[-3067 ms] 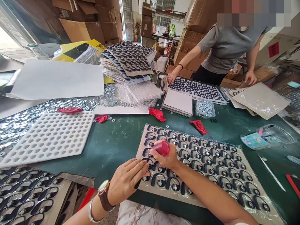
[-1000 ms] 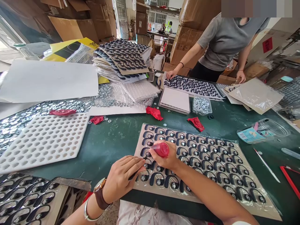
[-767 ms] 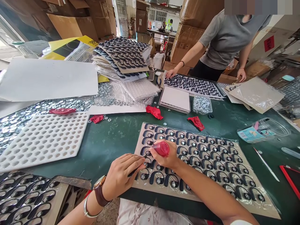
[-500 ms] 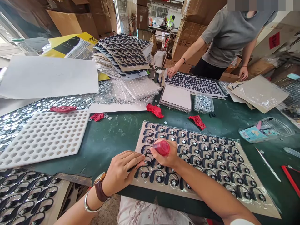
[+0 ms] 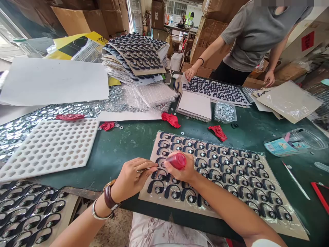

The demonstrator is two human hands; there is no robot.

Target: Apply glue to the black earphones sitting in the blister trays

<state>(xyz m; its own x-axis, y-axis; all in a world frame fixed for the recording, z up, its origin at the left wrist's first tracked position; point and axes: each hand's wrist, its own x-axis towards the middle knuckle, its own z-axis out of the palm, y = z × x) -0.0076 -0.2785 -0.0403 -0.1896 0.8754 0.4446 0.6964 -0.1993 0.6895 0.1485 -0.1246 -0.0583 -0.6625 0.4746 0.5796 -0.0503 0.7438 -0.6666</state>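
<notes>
My right hand [image 5: 181, 169] is closed around a small red squeeze bottle [image 5: 177, 160], base up, over the left part of a sheet of black hook-shaped pieces [image 5: 232, 180]. Each hook curves round a shiny disc, under clear film on a tan backing [image 5: 295, 230]. The bottle's tip is hidden by my fingers. Just to its left, my left hand [image 5: 135, 176] pinches thin tweezers [image 5: 147, 168], their points by a hook near the bottle. A watch and a bangle are on my left wrist.
Left are a white tray with holes [image 5: 48, 147] and many washers [image 5: 48, 112]. Red scraps [image 5: 171, 120], a tub of washers [image 5: 225, 112] and a clear jar [image 5: 295, 142] lie beyond the sheet. Across the table, a co-worker's hand [image 5: 191, 72] touches another sheet.
My left hand's fingers have straightened slightly, and the tweezers show more plainly. The right hand holds the bottle in nearly the same place. The co-worker's hand has shifted a little at their sheet.
</notes>
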